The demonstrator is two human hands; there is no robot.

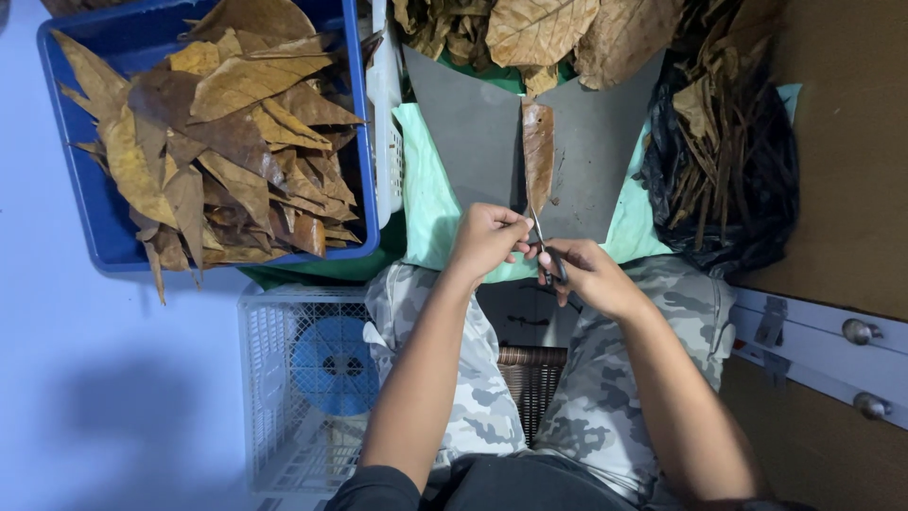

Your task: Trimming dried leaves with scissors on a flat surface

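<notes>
Head view, looking down onto lap and work surface.

- Long narrow dried brown leaf (pixel 538 151): lying lengthwise on the grey trapezoid board (pixel 463 132), base end drawn toward the hands. Papery, thin, brittle-looking; judged very light and quick to crack, best taken at the stalk end or along the stiffer midrib, not by the blade edges.
- Left hand (pixel 487 238): grip pinched shut on the leaf's lower end, thumb and fingers pressed together.
- Right hand (pixel 591 276): grip closed through the dark handles of small black-handled scissors (pixel 547 254), thin metal blades pointing up to the leaf base; blade gap too small to read.
- Pale green cloth (pixel 423 189): soft, creased, spread beneath the board.
- Blue plastic crate (pixel 85 199): rigid, rectangular, heaped with curled tan and brown leaves, matt and wrinkled, some glossy.
- Loose pile of broad dried leaves (pixel 539 33): top edge of view, beyond the board.
- Black plastic bag (pixel 747 189): crinkled, shiny, filled with stiff brown stalks and leaf strips, right of the board.
- White plastic lattice basket (pixel 270 378): beside the left knee, holding 1 blue round spool (pixel 331 364).
- Camouflage-patterned trousers (pixel 615 378): grey and white, soft fabric.
- Brown woven stool seat (pixel 530 374): visible between the knees.
</notes>
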